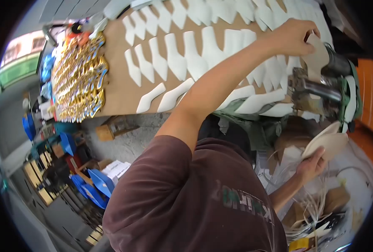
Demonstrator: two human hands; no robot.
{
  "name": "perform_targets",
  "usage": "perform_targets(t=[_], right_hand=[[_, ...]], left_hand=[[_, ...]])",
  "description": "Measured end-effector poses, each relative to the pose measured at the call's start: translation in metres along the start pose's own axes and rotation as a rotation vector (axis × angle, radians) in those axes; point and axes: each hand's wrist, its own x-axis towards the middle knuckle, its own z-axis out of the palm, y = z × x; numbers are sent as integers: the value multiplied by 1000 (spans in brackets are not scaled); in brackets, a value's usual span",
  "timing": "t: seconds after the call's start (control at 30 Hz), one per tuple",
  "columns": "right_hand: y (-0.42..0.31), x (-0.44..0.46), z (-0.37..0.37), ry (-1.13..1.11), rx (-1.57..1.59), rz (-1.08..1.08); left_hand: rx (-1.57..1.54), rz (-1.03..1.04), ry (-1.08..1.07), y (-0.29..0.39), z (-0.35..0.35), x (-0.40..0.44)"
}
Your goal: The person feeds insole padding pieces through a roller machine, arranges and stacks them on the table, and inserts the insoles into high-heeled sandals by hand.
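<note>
My left hand (297, 38) reaches across the table at the upper right, its fingers closed on a pale insole (318, 54). That insole hangs down beside a machine with a metal roller-like arm (321, 90). Lower down on the right, my right hand (312, 164) grips a small bunch of pale insoles (329, 145), fanned apart at their upper ends. Rows of white insoles (189, 54) lie overlapping on the brown tabletop (117, 63), under and beyond my left forearm.
Shiny gold, curved pieces (79, 80) cover the table's left end. Blue bins (100, 182) and a rack (47, 176) stand on the floor at lower left. A wooden stool (106, 132) is beside the table. Clear plastic strips (312, 210) and cardboard (337, 199) lie at lower right.
</note>
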Motion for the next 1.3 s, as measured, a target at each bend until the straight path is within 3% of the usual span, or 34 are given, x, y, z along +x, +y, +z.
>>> perform_targets(t=[0.1,0.13,0.2,0.27,0.33,0.43,0.53,0.6,0.7,0.77,0.83,0.87,0.93,1.03,1.13,1.27,1.3], right_hand=[[-15,-1,17,-135,74,-83],[-15,-3,23,-154,76,-86],[-17,-7,33,-187,99,-67],[-20,-11,40,-211,116,-51],[-23,-15,50,-244,100,-55],[-29,-25,64,-311,65,-56],[-35,-34,74,-352,46,-60],[-39,-39,77,-385,42,-58],[-36,-49,79,-400,-27,-67],[-37,-61,77,-402,-91,-69],[-47,-83,91,-391,-121,32],[-52,-93,99,-387,-154,137],[-57,-102,104,-500,-73,113],[-65,-103,94,-469,68,27],[-68,-102,76,-396,287,72],[-69,-93,50,-347,391,-9],[-70,-89,41,-283,215,-10]], left_hand=[[-39,-23,179,29,-63,-62],[60,148,401,14,-82,-80],[221,67,562,26,-153,-132],[740,99,515,15,-221,-183],[994,43,438,-29,-250,-239],[1181,-148,292,-109,-248,-323],[1171,-268,201,-165,-222,-389],[961,-222,189,-180,-208,-417],[1020,-156,275,-127,-188,-407],[632,-545,352,-92,-153,-386],[40,-559,266,-37,-113,-330],[-351,-476,260,11,-96,-289],[-1048,-279,269,64,-54,-230],[-1171,-236,10,82,-31,-200],[-1210,-211,-204,88,-19,-182],[-1185,-703,-114,93,6,-166],[-1077,-613,-131,95,13,-159]])
